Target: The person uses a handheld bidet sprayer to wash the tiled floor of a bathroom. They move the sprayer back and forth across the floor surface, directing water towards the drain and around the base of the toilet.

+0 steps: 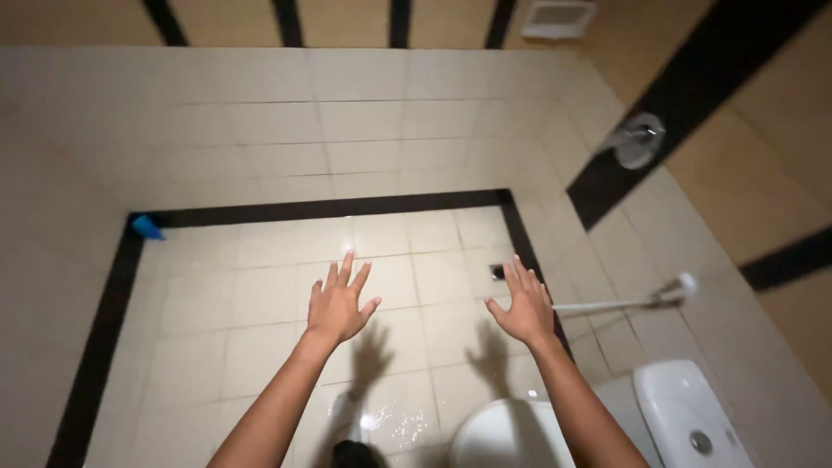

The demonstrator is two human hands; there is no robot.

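My left hand (340, 302) is stretched out in front of me, palm down, fingers spread, holding nothing. My right hand (524, 303) is held out the same way beside it, fingers apart and empty. Both hover above a wet, cream-tiled bathroom floor (243, 295) and throw shadows on it. Below my right forearm sits a white toilet bowl (498, 438) with its white cistern (685, 416) to the right.
A white hose with a spray head (659, 299) runs along the right wall under a chrome tap (640, 139). A small floor drain (497, 272) lies near my right hand. A blue object (147, 227) sits in the far left corner. Black tile bands border the floor.
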